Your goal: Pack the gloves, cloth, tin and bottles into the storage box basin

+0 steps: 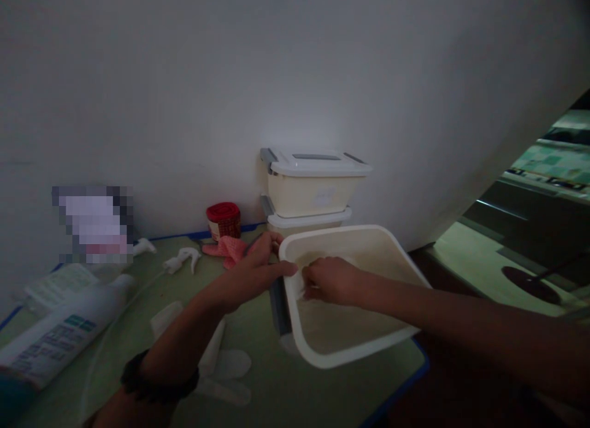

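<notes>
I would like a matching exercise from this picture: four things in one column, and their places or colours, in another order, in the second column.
Things:
1. Left hand
2. Right hand
3. Box with lid
4. Bracelet

Places or colours:
A. Black
B. Inside the open box
C. On top of another box
D. At the rim of the open box

Right pairs: 1-D, 2-B, 3-C, 4-A.

There are three boxes [354,329], two spray nozzles [181,261], one wristband [157,379].
</notes>
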`<state>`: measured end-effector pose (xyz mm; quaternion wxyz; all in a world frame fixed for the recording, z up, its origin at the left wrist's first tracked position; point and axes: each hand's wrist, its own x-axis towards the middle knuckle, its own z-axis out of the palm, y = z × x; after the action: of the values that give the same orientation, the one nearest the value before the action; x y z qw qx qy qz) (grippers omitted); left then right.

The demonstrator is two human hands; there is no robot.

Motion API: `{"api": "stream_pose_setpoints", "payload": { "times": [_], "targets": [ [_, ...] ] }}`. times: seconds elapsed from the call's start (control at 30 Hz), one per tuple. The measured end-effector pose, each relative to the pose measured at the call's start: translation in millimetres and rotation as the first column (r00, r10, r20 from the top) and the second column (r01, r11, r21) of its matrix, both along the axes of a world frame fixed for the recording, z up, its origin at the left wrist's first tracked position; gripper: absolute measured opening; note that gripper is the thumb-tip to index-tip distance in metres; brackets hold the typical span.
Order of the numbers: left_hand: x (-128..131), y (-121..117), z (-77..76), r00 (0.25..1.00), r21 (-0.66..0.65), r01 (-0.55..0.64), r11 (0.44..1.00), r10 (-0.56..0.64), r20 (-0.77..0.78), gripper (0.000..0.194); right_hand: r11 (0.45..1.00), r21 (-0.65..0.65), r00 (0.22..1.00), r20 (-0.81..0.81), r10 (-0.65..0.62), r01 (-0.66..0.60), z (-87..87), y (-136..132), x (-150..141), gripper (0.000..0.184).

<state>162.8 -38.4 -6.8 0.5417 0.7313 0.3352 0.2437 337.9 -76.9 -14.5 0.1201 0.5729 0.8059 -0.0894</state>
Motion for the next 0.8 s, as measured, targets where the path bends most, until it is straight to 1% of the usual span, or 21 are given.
{"api": "stream_pose_setpoints", "payload": {
  "times": [0.07, 0.13, 0.17, 0.23, 0.3, 0.4, 0.5, 0.6, 0.7, 0.8],
  "targets": [
    [-0.1, 0.6, -0.8, 1.0, -0.024, -0.011, 1.0, 0.011, -0.01, 0.029, 0.999, -0.014, 0.999, -0.001, 0.048, -0.048, 2.6, -1.5, 2.3, 0.034],
    [-0.3, 1.0, -1.1, 1.0, -0.047, -0.027, 0.999, 0.026, -0.014, 0.031, 0.995, -0.062, 0.997, -0.02, 0.078, -0.079, 4.9, -2.0, 5.6, 0.043],
    [-0.3, 1.0, -1.1, 1.0, -0.055, -0.029, 0.998, 0.028, -0.013, 0.032, 0.995, -0.079, 0.997, -0.039, 0.059, -0.062, 5.3, -1.2, 7.6, 0.045],
    [-0.2, 0.8, -0.8, 0.999, -0.057, -0.033, 0.998, 0.032, -0.01, 0.032, 0.997, -0.075, 0.996, -0.081, -0.028, 0.022, 4.0, 2.8, 11.8, 0.044],
    [0.3, 0.6, -0.7, 0.999, -0.048, -0.036, 0.998, 0.036, -0.005, 0.032, 0.992, -0.027, 0.986, -0.107, -0.124, 0.122, -0.2, 8.0, 15.2, 0.04],
    [1.3, 1.1, -1.8, 1.0, -0.05, -0.026, 0.998, 0.026, 0.01, 0.032, 0.978, 0.014, 0.97, -0.124, -0.207, 0.21, -9.5, 12.6, 15.8, 0.037],
    [2.0, 2.2, -3.7, 1.0, -0.077, -0.028, 0.997, 0.028, -0.003, 0.032, 0.961, -0.032, 0.946, -0.17, -0.277, 0.276, -16.2, 11.9, 11.9, 0.025],
    [2.0, 2.8, -4.8, 1.0, -0.072, -0.025, 0.997, 0.026, 0.005, 0.029, 0.944, -0.094, 0.911, -0.248, -0.331, 0.317, -18.4, 10.2, 8.6, 0.012],
    [1.9, 2.7, -5.1, 0.999, -0.091, -0.006, 0.996, 0.01, 0.043, 0.029, 0.92, -0.135, 0.864, -0.316, -0.393, 0.369, -21.0, 10.1, 7.7, 0.011],
    [1.7, 1.8, -4.9, 0.999, -0.103, 0.0, 0.995, 0.004, 0.039, 0.03, 0.899, -0.153, 0.834, -0.336, -0.438, 0.41, -25.2, 11.3, 8.4, 0.016]
  ]
}}
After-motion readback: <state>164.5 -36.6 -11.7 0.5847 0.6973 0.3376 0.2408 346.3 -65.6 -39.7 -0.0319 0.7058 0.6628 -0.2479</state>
